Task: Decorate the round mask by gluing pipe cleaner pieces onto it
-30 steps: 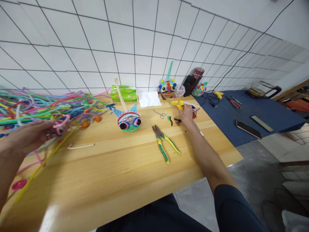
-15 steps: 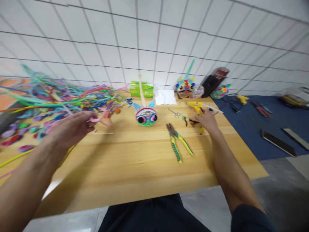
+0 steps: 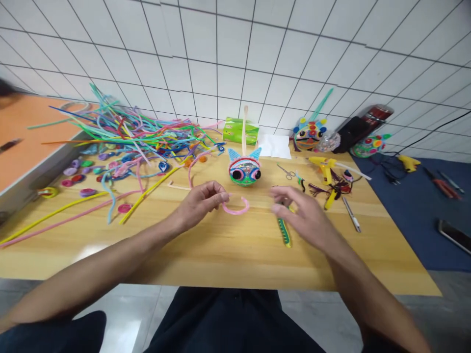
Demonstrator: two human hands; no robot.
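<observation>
My left hand [image 3: 206, 198] pinches a curled pink pipe cleaner [image 3: 237, 211] between thumb and fingers, its loop pointing right. My right hand [image 3: 300, 213] is raised over the pliers [image 3: 283, 230], fingers apart and slightly blurred, with nothing seen in it. It covers much of the pliers; one green and yellow handle shows below. Behind both hands stands a decorated round craft figure [image 3: 245, 171] with big pink-and-black eyes, blue ears and a pale upright stalk. To the right lie small scissors [image 3: 286, 171] and a yellow glue gun [image 3: 326, 169].
A heap of coloured pipe cleaners [image 3: 147, 130] and buttons [image 3: 86, 179] spreads over the left side. Along the tiled wall are a green packet [image 3: 235, 130], a white tissue [image 3: 275, 146], another decorated figure [image 3: 310, 133] and a dark red bottle [image 3: 375, 117]. A craft knife [image 3: 352, 214] lies right.
My left hand has moved right to the middle with the pink pipe cleaner. My right hand has left the glue gun and come left over the pliers. The view has shifted left.
</observation>
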